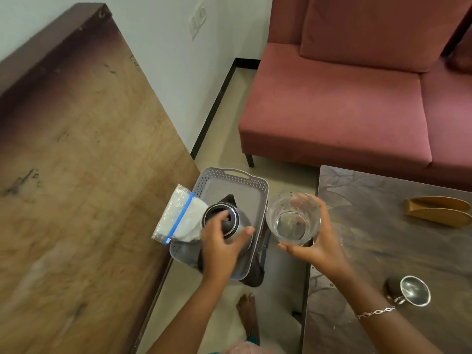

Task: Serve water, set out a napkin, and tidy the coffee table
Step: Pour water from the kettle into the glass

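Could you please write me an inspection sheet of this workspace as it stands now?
Surface: dark coffee table, marked top, pale specks.
Job's things: clear glass in the right hand, seemingly empty; dark jug with lid in the grey basket; zip bag holding white paper, leaning over the basket's left rim.
Clutter: steel cup and golden holder on the table.
Grippers: left hand on the jug lid; right hand holds the glass.
Cables: nothing seen.
Surroundings: pink sofa, wooden board, wall socket, bare foot.
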### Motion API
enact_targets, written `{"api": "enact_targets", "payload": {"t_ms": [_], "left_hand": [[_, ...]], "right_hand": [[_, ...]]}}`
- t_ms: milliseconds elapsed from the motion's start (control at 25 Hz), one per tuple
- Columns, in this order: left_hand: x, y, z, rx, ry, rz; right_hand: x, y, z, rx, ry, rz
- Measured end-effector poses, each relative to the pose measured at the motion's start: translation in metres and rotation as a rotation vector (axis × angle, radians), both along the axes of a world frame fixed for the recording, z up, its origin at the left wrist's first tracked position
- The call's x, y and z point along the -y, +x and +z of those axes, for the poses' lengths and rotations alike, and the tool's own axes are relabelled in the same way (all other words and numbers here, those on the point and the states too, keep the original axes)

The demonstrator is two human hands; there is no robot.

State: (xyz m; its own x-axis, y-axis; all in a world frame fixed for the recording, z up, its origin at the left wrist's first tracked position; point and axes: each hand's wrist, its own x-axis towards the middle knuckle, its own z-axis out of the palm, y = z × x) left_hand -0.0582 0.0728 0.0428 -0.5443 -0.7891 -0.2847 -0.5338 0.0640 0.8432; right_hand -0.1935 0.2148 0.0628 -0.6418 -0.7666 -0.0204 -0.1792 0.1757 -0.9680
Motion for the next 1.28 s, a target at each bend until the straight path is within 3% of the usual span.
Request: {"api": "enact_targets", "payload": {"t_ms": [80, 280, 480, 640, 920, 1120, 1280], "left_hand": [[0.019, 0.019, -0.028, 0.255, -0.108, 0.171], [0.046, 0.047, -0.099, 0.51, 0.279, 0.056], [0.04, 0.05, -0.1, 0.259, 0.378, 0.191], [0.047, 0.037, -0.086, 0.166, 0.368, 0.304], [0.052, 0.033, 0.004, 0.064, 0.216, 0.216], [0.036, 0.019, 0.098, -0.116, 0.023, -0.077], [0.022, 0.014, 0.15, -0.11, -0.095, -0.326]], "right_hand": [[-0.005, 0.001, -0.004, 0.001, 0.027, -0.014], [-0.016, 0.003, -0.007, -0.014, 0.045, -0.032], [-0.031, 0.006, -0.006, -0.015, 0.047, -0.059], [-0.047, 0.006, -0.006, -0.009, 0.036, -0.087], [-0.077, -0.003, 0.0, -0.038, 0.021, -0.14], [-0.104, -0.008, 0.006, -0.064, 0.016, -0.16], [-0.123, -0.01, 0.012, -0.064, 0.018, -0.183]]}}
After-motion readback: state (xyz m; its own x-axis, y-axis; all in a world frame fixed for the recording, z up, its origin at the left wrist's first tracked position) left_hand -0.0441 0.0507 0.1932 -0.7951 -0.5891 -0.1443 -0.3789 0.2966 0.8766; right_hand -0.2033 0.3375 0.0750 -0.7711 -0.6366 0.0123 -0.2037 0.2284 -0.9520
